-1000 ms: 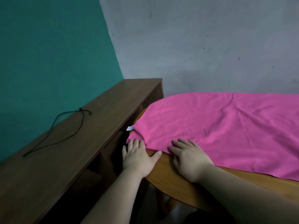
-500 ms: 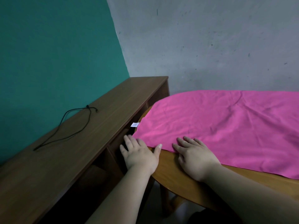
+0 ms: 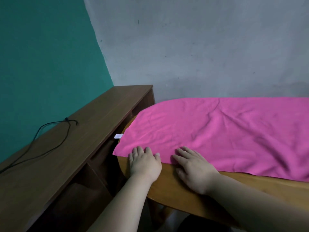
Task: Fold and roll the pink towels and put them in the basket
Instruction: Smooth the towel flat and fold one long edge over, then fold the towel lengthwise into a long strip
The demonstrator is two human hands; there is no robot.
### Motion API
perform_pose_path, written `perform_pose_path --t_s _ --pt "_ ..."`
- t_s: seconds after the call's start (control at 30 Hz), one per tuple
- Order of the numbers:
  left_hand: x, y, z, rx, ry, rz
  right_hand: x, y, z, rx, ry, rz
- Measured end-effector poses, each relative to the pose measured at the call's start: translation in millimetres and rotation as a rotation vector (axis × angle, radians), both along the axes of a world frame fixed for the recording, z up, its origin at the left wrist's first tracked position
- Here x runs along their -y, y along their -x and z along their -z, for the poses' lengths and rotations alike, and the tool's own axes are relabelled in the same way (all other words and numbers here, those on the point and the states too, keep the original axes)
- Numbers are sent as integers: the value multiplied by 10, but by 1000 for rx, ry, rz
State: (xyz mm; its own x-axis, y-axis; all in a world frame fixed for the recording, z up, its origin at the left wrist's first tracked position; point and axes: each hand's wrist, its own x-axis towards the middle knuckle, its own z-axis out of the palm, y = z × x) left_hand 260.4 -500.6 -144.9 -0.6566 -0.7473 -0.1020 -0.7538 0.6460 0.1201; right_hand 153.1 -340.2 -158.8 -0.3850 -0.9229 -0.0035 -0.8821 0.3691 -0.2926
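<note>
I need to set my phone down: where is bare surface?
Free: the table strip between the pink towel and the rim, right of the right hand; the shelf top beyond the black cable. Crowded: the near corner, where the left hand also rests.

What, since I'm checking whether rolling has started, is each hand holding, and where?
Nothing is gripped: the left hand and right hand lie flat, straight fingers resting on the near edge of the pink towel.

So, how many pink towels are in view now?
1. The pink towel lies spread over the table, its near edge touched by the left hand and the right hand. Others may lie outside the frame.
</note>
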Motion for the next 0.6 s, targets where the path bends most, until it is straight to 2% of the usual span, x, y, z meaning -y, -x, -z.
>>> perform_pose_path --t_s 0.17,0.23,0.3,0.43,0.53,0.6 --pt "-780 665 57 -90 -22 394 -888 431 -41 -80 51 328" --pt "-1088 870 88 -93 -51 491 -1308 641 -26 -101 36 478" --pt "-1283 986 119 -29 -40 512 -1737 855 7 -125 -10 595" --pt "-1352 1033 93 71 -43 423 -2582 1184 32 -110 -97 873" --pt "-1526 1142 1 68 -47 369 -2961 1265 4 -114 -131 953" --pt "-1782 1273 -19 13 -18 447 -3046 1250 -62 -198 -194 988"
